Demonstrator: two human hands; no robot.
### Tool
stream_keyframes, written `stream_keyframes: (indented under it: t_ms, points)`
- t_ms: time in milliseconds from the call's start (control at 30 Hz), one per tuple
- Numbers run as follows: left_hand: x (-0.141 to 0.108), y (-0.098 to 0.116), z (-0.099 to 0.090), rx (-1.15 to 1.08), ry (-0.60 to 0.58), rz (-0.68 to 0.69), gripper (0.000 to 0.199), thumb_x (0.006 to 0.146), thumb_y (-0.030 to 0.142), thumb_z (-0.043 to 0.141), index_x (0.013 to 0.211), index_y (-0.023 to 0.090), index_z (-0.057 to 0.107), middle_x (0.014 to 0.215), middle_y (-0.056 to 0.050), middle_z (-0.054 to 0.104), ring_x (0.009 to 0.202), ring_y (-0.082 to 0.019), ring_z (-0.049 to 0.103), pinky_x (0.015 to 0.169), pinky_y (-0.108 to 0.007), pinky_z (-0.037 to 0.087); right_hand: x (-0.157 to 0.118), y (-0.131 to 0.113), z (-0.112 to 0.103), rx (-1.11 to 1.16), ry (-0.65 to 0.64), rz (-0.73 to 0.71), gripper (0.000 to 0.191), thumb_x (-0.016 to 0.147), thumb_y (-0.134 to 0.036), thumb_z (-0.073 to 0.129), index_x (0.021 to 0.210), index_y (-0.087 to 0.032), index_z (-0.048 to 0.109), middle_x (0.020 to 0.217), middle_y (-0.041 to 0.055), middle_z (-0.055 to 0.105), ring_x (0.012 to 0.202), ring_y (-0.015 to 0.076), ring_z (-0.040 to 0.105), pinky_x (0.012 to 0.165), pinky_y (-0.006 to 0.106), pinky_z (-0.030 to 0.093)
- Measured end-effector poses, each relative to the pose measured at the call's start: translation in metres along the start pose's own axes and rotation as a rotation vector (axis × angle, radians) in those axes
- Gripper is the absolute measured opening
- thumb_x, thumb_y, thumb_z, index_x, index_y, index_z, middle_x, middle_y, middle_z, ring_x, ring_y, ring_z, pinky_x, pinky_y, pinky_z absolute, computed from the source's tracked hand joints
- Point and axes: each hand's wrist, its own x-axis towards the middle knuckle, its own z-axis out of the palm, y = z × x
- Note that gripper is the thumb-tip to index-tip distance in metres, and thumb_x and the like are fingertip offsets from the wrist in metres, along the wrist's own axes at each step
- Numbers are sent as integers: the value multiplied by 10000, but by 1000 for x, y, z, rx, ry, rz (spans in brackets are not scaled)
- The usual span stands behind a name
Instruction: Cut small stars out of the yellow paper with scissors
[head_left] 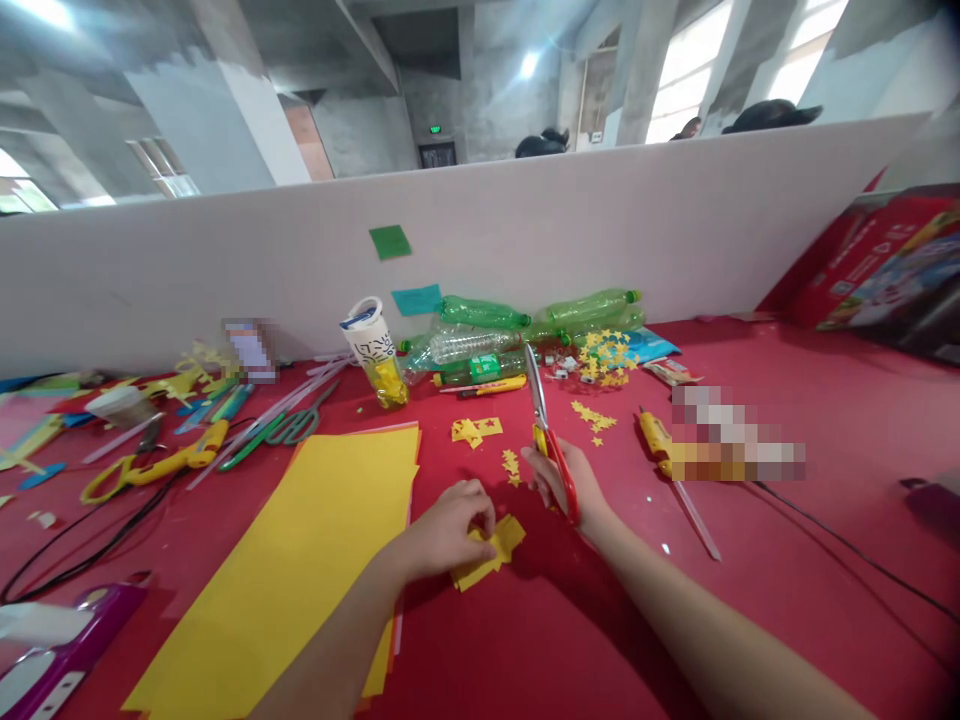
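My right hand [559, 480] is closed around the red and yellow handles of a pair of scissors [539, 390], whose blades point up and away from me. My left hand [454, 530] rests with curled fingers at a small stack of cut yellow paper [487, 568], thumb and fingertips on the paper. Just beyond the hands lie little yellow paper stars [511, 466] and yellow scraps [475, 431]. More stars are scattered [594, 416] ahead of the scissors, and a heap of stars [609, 355] sits farther back.
Large yellow paper sheets [322, 520] lie to the left. Green plastic bottles [484, 312] and a paper cup [371, 335] line the white partition [300, 260]. Green scissors [292, 428] and a yellow glue gun [206, 445] are at left; another glue gun [655, 436] with its cord is at right.
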Motion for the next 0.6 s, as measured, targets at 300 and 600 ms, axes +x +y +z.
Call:
stream_keyframes:
  t_ms: [300,600]
  points:
    - [-10,-8,-8,-50,19,-9,308,632,273,675,906,208,551,944,-18,537,881,-195,485,751,-283,388,-1,9,6,-77,-53,11,258,741,-405,566,633,-215,431,364,-107,422,261,65,366,302,174,289]
    - [-9,-16,-2,-196,45,-85,200,631,196,576,828,191,539,806,-1,555,710,-160,493,590,-245,350,-5,-5,13,-214,-136,32,285,735,-438,587,642,-222,425,407,-97,427,281,83,389,304,186,285]
